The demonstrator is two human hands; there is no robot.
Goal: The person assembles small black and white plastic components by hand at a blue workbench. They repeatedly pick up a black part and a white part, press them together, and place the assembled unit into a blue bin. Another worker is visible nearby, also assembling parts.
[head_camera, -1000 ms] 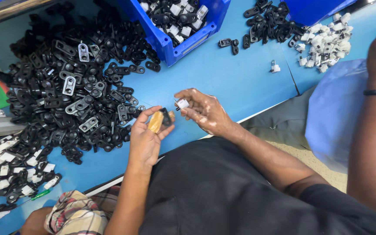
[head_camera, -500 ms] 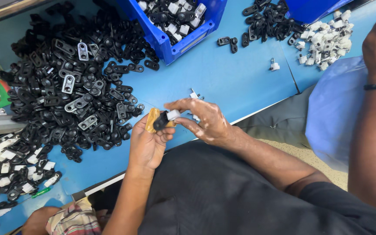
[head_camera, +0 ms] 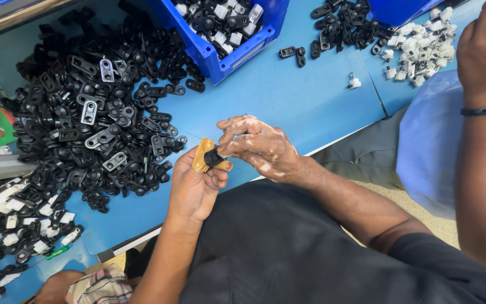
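Presently we pinch one small black clip (head_camera: pixel 215 157) against a tan block (head_camera: pixel 202 154), left hand (head_camera: pixel 195 188) gripping the block, right hand (head_camera: pixel 257 145) fingers closed on the clip, above the counter's (head_camera: pixel 288 107) near edge. One piece in hand; a large black pile (head_camera: pixel 94 115), uncountable, remains left. One blue bin (head_camera: pixel 226 34) holds mixed parts.

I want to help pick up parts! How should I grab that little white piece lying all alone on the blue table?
Probably pinch the white piece from above, grip on its two opposite sides. It lies alone on the bare table, apart from the black pile and the white pile, so fingers can likely close round it without bumping others. Its finer shape is too small to tell.
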